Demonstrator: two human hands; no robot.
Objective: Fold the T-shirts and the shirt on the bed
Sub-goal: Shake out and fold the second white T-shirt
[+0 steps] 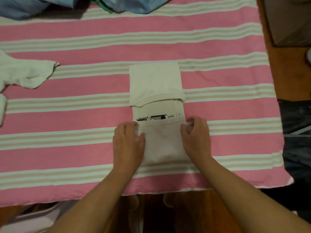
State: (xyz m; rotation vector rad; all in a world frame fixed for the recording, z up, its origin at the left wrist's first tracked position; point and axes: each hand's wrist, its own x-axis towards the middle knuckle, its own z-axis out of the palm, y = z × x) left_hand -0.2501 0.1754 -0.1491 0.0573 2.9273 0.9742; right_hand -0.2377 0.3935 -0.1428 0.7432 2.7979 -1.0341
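Observation:
A cream T-shirt (155, 81) with a black print lies folded into a narrow strip on the pink striped bed (67, 91). Its near end is folded up over the middle, and a band of the print shows above that fold. My left hand (128, 143) pinches the left corner of the folded-up end. On the right corner, my right hand (196, 138) pinches the cloth in the same way. The neck end of the strip is folded down at the far side.
A white garment (25, 73) lies crumpled at the bed's left edge. Blue clothes (127, 5) with a bit of green are heaped at the far edge. Dark fabric (296, 132) lies on the floor to the right, beside the bed's right edge.

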